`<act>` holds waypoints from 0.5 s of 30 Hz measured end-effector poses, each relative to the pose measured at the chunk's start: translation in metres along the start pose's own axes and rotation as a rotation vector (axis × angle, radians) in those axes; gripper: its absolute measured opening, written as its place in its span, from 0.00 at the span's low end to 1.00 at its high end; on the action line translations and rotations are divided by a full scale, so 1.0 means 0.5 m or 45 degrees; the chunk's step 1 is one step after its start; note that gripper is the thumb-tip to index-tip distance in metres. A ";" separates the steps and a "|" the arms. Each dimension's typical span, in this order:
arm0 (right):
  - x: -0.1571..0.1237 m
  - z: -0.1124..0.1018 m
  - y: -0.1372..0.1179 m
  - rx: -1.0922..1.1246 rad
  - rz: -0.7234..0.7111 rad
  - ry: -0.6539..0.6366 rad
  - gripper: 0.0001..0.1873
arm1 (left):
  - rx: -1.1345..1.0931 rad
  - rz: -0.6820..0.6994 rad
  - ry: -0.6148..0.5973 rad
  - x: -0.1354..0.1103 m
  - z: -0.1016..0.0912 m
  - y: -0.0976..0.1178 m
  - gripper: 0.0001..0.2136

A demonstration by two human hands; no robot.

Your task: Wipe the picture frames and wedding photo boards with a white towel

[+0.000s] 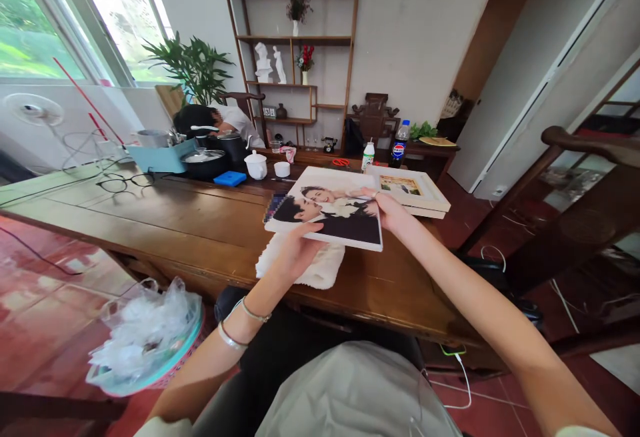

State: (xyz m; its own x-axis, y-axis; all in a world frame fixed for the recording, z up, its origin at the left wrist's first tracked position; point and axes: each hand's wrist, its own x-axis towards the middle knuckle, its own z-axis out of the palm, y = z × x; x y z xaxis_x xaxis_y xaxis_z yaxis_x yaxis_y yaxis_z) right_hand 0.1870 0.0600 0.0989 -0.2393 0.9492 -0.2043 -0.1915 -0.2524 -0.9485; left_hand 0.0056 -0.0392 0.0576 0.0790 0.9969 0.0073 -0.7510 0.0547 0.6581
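Note:
A large photo board (330, 213) showing a couple is held just above a long wooden table (200, 223). My left hand (295, 250) grips its near left edge, fingers curled under it. My right hand (387, 210) holds its right edge with the thumb on top. A folded white towel (320, 270) lies on the table beneath the board. A framed picture (410, 190) lies flat just behind my right hand.
Pots, a blue tray (163, 157), a white sugar bowl (256, 165), glasses (123, 183), a blue box and bottles stand at the table's far end. Another person (215, 120) sits there. A basket with plastic bags (145, 343) is at my left knee. A wooden chair (575, 217) stands right.

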 end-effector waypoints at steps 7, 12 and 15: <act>0.113 -0.032 0.009 -1.359 -0.496 -0.049 0.15 | -0.070 0.042 0.216 -0.024 -0.051 0.059 0.11; 0.202 -0.018 -0.016 -1.816 -0.679 0.014 0.09 | 0.024 0.045 0.311 -0.051 -0.065 0.077 0.12; 0.246 -0.007 -0.014 -2.131 -0.665 -0.037 0.13 | 0.067 0.003 0.342 -0.056 -0.067 0.078 0.11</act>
State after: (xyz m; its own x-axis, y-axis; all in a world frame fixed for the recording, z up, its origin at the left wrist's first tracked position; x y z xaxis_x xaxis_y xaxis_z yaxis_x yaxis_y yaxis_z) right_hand 0.1621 0.1789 0.0795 -0.4972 0.8523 0.1624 0.8479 0.5170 -0.1174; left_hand -0.0481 -0.0632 0.0579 -0.1047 0.9769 -0.1864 -0.7152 0.0563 0.6966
